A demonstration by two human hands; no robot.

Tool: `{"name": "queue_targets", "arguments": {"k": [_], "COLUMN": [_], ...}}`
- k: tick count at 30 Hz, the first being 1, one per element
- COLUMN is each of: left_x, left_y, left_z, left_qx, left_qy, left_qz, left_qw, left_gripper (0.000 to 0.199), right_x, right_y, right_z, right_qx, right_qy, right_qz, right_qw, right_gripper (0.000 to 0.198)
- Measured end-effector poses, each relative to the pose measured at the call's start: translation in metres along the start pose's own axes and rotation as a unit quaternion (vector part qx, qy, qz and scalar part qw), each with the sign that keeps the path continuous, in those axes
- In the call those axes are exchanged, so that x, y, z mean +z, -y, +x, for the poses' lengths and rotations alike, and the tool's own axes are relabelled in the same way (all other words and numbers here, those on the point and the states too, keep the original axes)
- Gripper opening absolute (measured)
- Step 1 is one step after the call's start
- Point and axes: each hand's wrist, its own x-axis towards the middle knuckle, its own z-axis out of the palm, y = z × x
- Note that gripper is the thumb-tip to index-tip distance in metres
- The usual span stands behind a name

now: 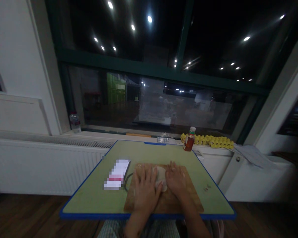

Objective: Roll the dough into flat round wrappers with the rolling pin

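A thin, pale round sheet, like a disc of rolled dough, lies on a wooden cutting board. My left hand rests flat on the board at the sheet's left side. Its fingers are spread, and the thumb lies over the sheet's lower part. At the sheet's right edge is my right hand, palm down with the fingers stretched forward and the thumb side touching the sheet. Neither hand grips anything visible. Both hands hide parts of the sheet's rim.
The board sits on a green table with a blue edge. Left of it lie a phone with a blurred screen and a dark cable. A red-brown bottle stands at the back right. Yellow egg trays line the windowsill behind.
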Motion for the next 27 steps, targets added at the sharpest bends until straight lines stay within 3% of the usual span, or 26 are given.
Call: {"name": "queue_targets", "arguments": {"k": [5, 11, 15, 19, 23, 27], "left_x": [0.002, 0.0, 0.0, 0.002, -0.001, -0.001], "left_y": [0.011, 0.001, -0.005, -0.002, 0.004, 0.007], "left_z": [0.018, -0.015, -0.029, -0.011, 0.019, 0.03], "left_qx": [-0.008, 0.05, 0.044, 0.028, -0.016, -0.03], "left_qy": [0.029, -0.042, -0.064, -0.014, 0.046, 0.063], "left_qz": [0.018, 0.029, 0.014, -0.009, -0.016, -0.01], "left_qw": [0.999, 0.997, 0.997, 0.999, 0.999, 0.997], "left_gripper": [0.053, 0.061, 0.06, 0.06, 0.056, 0.055], "right_x": [-0.009, 0.027, 0.038, 0.027, 0.006, -0.004], "right_y": [0.01, -0.008, -0.012, -0.01, -0.003, 0.0], "right_z": [0.015, -0.028, -0.048, -0.032, 0.002, 0.016], "right_qx": [0.035, -0.015, -0.016, -0.016, 0.015, 0.011], "right_qy": [0.027, -0.112, -0.149, -0.11, -0.028, 0.022], "right_qz": [0.033, 0.034, 0.015, 0.018, 0.042, 0.058], "right_qw": [0.998, 0.993, 0.989, 0.994, 0.999, 0.998], "right_gripper": [0.049, 0.048, 0.049, 0.043, 0.047, 0.051]}}
